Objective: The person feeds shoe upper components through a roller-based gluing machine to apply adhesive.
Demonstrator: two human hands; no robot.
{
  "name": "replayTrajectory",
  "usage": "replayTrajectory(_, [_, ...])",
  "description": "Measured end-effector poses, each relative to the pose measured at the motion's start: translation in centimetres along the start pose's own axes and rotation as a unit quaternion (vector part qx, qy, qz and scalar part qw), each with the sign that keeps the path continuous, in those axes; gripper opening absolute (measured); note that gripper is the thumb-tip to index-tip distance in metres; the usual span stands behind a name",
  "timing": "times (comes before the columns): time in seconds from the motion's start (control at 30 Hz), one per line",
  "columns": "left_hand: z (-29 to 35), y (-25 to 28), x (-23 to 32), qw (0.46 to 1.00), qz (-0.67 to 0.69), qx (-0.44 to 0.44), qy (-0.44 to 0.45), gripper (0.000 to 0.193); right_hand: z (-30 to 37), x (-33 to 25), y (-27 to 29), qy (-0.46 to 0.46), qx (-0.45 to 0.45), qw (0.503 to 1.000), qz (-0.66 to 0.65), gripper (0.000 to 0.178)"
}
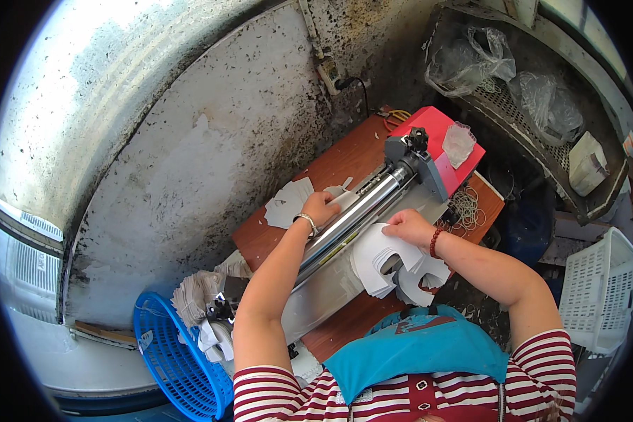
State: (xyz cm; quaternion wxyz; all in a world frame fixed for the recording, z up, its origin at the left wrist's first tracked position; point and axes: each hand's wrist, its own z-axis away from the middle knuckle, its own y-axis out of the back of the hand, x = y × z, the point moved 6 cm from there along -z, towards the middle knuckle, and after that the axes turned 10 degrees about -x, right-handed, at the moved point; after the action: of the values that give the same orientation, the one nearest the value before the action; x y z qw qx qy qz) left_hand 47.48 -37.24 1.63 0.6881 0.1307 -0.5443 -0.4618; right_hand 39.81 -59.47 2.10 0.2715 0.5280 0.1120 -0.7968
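A machine with a long shiny metal roller [355, 216] and a red end housing [439, 144] stands on a brown wooden table. Beyond the roller, my left hand [321, 211] has its fingers closed on the edge of a white cut-out piece [346, 200]. On the near side, my right hand [411, 228] pinches the top edge of white curved cut-out sheets [376, 252], which look like paper or thin board. These fan out in a stack over the metal feed plate [323, 301]. A loose pile of white pieces [288, 202] lies beside my left hand.
A blue plastic basket [169, 352] stands at lower left, next to stacked cut pieces [193, 299]. Tangled string or thin bands [465, 209] lie by the housing. At right are a white basket [598, 292] and a metal shelf with plastic bags [548, 105]. A stained wall rises behind.
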Motion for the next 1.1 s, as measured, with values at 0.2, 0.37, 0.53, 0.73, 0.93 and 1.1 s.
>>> replayTrajectory(0.2, [1.5, 3.6, 2.4, 0.964, 0.003, 0.256, -0.065, 0.058, -0.1, 0.8, 0.8, -0.029, 0.015, 0.996, 0.08, 0.024])
replayTrajectory(0.37, [0.9, 0.4, 2.0, 0.985, -0.147, 0.023, -0.088, 0.038, -1.0, -0.8, 0.0, 0.015, 0.037, 0.997, 0.071, 0.033])
replayTrajectory(0.53, [-0.2, -0.9, 1.4, 0.998, -0.007, -0.047, -0.03, 0.035, -0.5, -0.9, 0.5, 0.017, 0.033, 0.995, 0.088, 0.032])
replayTrajectory(0.73, [-0.2, -0.9, 1.7, 0.998, 0.011, -0.059, -0.009, 0.035, 0.8, -1.1, 0.3, -0.001, 0.055, 0.995, 0.089, 0.035])
replayTrajectory(0.93, [0.1, -0.8, 1.8, 0.999, -0.011, -0.027, -0.04, 0.036, -0.1, -0.4, 0.4, 0.003, 0.089, 0.993, 0.077, 0.037])
replayTrajectory(1.1, [-0.5, -1.0, 0.6, 0.997, 0.064, -0.042, 0.008, 0.027, -0.2, -0.2, 0.6, -0.012, 0.072, 0.993, 0.092, 0.038])
